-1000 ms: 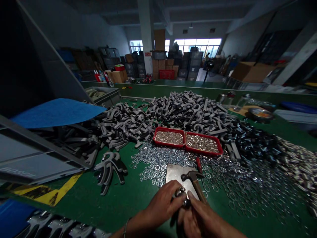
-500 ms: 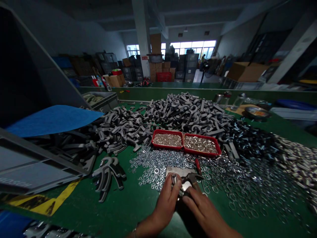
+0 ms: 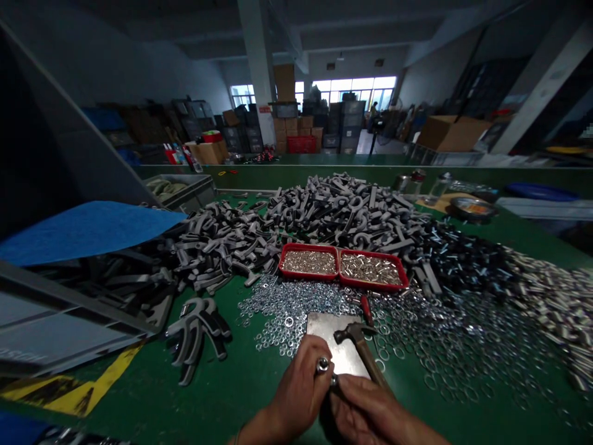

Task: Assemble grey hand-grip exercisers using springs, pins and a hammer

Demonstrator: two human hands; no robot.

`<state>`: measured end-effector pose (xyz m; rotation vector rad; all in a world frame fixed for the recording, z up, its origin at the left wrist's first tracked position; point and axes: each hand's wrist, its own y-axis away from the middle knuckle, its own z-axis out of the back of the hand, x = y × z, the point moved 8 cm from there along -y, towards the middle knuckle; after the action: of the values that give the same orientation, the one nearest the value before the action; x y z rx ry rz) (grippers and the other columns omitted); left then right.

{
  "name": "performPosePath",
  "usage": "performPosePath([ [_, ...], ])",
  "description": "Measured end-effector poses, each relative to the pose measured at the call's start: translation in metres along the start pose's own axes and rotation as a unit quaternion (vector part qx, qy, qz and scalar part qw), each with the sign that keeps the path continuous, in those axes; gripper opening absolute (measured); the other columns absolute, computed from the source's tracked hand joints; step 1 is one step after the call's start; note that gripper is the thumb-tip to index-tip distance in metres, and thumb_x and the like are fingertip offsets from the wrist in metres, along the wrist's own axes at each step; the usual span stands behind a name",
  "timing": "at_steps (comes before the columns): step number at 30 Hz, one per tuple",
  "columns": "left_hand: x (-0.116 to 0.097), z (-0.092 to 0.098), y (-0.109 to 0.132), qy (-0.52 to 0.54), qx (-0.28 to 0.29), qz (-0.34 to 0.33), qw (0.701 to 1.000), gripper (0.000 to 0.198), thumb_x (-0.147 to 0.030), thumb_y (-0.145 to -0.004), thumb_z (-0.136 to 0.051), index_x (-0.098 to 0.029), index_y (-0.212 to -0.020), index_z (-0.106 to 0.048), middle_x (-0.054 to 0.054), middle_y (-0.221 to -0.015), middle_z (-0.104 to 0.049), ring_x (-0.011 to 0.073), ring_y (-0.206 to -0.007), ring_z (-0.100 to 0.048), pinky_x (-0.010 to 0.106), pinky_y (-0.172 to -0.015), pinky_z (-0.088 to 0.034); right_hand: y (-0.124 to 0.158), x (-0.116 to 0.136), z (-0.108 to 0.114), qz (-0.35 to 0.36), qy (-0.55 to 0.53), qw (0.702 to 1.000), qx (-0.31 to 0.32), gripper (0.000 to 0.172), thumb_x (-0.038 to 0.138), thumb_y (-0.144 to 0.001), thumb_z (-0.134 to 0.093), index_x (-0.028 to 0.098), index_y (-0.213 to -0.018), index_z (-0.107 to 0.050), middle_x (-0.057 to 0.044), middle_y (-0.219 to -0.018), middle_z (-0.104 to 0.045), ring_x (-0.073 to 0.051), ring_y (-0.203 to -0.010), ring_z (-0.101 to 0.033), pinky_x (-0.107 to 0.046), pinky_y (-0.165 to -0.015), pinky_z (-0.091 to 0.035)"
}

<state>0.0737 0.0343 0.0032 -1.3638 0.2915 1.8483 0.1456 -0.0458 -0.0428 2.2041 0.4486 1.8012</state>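
My left hand (image 3: 300, 395) and my right hand (image 3: 365, 411) close together around a small dark fitting (image 3: 330, 413), low in the view. Bright metal pieces, perhaps a bolt and a nut (image 3: 323, 364), show at its top, between my fingers. The fitting is mostly hidden by my hands. Just beyond them lies a flat steel plate (image 3: 336, 337) with a claw hammer (image 3: 354, 334) on it. The hammer's wooden handle slants down towards my right hand, and I cannot tell whether the fingers touch it.
Loose steel washers (image 3: 296, 315) spread across the green bench (image 3: 222, 395) around the plate. Behind them stand a red two-part tray (image 3: 343, 264) and a heap of grey hook-shaped parts (image 3: 338, 210). A red-handled tool (image 3: 367, 310) lies near the plate. A grey crate (image 3: 69, 321) stands at left.
My hands have moved lower and drawn back from the hammer head, which now shows fully. The whole view has drifted slightly, with the bench sliding left in the frame.
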Motion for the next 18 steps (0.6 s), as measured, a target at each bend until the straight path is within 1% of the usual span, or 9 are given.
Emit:
performPosePath([
  [3, 0.006, 0.005, 0.003, 0.006, -0.028, 0.033, 0.999, 0.016, -0.026, -0.102, -0.036, -0.021, -0.097, -0.051, 0.006, -0.097, -0.056, 0.0194, -0.094, -0.055, 0.032, -0.088, -0.045, -0.003, 0.002, 0.000, 0.035, -0.008, 0.999, -0.020, 0.047, 0.066, -0.089, -0.053, 0.020, -0.079, -0.058, 0.003, -0.063, -0.055, -0.006, -0.046, -0.038, -0.017, -0.042, -0.027],
  [5, 0.007, 0.007, 0.003, 0.003, -0.045, 0.040, 0.998, 0.018, -0.026, -0.102, -0.034, -0.021, -0.096, -0.050, 0.006, -0.095, -0.055, 0.0192, -0.092, -0.054, 0.032, -0.087, -0.045, -0.005, 0.000, 0.000, 0.033, -0.054, 0.998, -0.031, 0.048, 0.067, -0.087, -0.056, 0.020, -0.080, -0.059, 0.003, -0.067, -0.054, -0.007, -0.051, -0.042, -0.017, -0.047, -0.032],
  [7, 0.002, 0.001, -0.001, -0.010, 0.002, 0.013, 1.000, 0.018, -0.025, -0.102, -0.034, -0.020, -0.095, -0.050, 0.007, -0.098, -0.055, 0.0196, -0.094, -0.054, 0.033, -0.088, -0.045, -0.005, -0.005, -0.002, 0.008, -0.078, 0.997, -0.014, 0.054, 0.070, -0.091, -0.042, 0.020, -0.079, -0.059, 0.003, -0.061, -0.050, -0.008, -0.048, -0.041, -0.019, -0.048, -0.034],
  [9, 0.000, -0.007, -0.009, -0.041, 0.080, -0.006, 0.996, 0.018, -0.026, -0.101, -0.035, -0.020, -0.101, -0.051, 0.009, -0.105, -0.055, 0.0207, -0.101, -0.053, 0.035, -0.093, -0.044, 0.002, -0.004, 0.012, 0.033, 0.044, 0.998, -0.044, 0.054, 0.065, -0.095, -0.036, 0.020, -0.084, -0.063, 0.000, -0.063, -0.055, -0.012, -0.052, -0.049, -0.024, -0.053, -0.042],
  [10, 0.001, -0.009, -0.015, -0.064, 0.111, -0.005, 0.992, 0.018, -0.026, -0.101, -0.035, -0.019, -0.105, -0.051, 0.010, -0.108, -0.054, 0.0212, -0.104, -0.053, 0.036, -0.096, -0.043, 0.008, 0.000, 0.025, 0.067, 0.151, 0.982, -0.087, 0.049, 0.061, -0.095, -0.039, 0.020, -0.088, -0.065, -0.004, -0.071, -0.061, -0.016, -0.061, -0.056, -0.029, -0.060, -0.047],
  [12, 0.006, -0.013, -0.031, -0.121, 0.156, 0.011, 0.980, 0.020, -0.027, -0.101, -0.035, -0.019, -0.109, -0.052, 0.010, -0.112, -0.054, 0.0223, -0.107, -0.052, 0.038, -0.097, -0.043, 0.028, 0.008, 0.055, 0.142, 0.355, 0.902, -0.201, 0.035, 0.052, -0.091, -0.054, 0.021, -0.103, -0.067, -0.013, -0.098, -0.069, -0.028, -0.088, -0.064, -0.043, -0.082, -0.050],
  [14, 0.011, -0.022, -0.045, -0.176, 0.202, 0.010, 0.963, 0.019, -0.028, -0.100, -0.039, -0.020, -0.108, -0.054, 0.009, -0.111, -0.055, 0.0232, -0.105, -0.053, 0.039, -0.096, -0.044, 0.046, 0.002, 0.081, 0.169, 0.449, 0.828, -0.292, 0.037, 0.044, -0.084, -0.065, 0.022, -0.114, -0.064, -0.018, -0.114, -0.067, -0.037, -0.104, -0.062, -0.053, -0.090, -0.047],
  [15, 0.012, -0.028, -0.051, -0.198, 0.227, -0.002, 0.954, 0.017, -0.027, -0.098, -0.043, -0.020, -0.107, -0.055, 0.008, -0.111, -0.056, 0.0236, -0.105, -0.053, 0.039, -0.096, -0.044, 0.050, -0.006, 0.092, 0.158, 0.453, 0.820, -0.312, 0.036, 0.041, -0.083, -0.065, 0.021, -0.114, -0.063, -0.018, -0.112, -0.068, -0.037, -0.102, -0.063, -0.052, -0.087, -0.049],
  [18, 0.017, -0.049, -0.061, -0.243, 0.266, -0.057, 0.931, 0.019, -0.024, -0.093, -0.051, -0.021, -0.110, -0.059, 0.008, -0.113, -0.060, 0.0257, -0.108, -0.055, 0.041, -0.099, -0.043, 0.045, -0.031, 0.110, 0.086, 0.373, 0.873, -0.301, 0.016, 0.033, -0.088, -0.059, 0.022, -0.100, -0.063, -0.009, -0.089, -0.072, -0.025, -0.078, -0.068, -0.036, -0.070, -0.052],
])
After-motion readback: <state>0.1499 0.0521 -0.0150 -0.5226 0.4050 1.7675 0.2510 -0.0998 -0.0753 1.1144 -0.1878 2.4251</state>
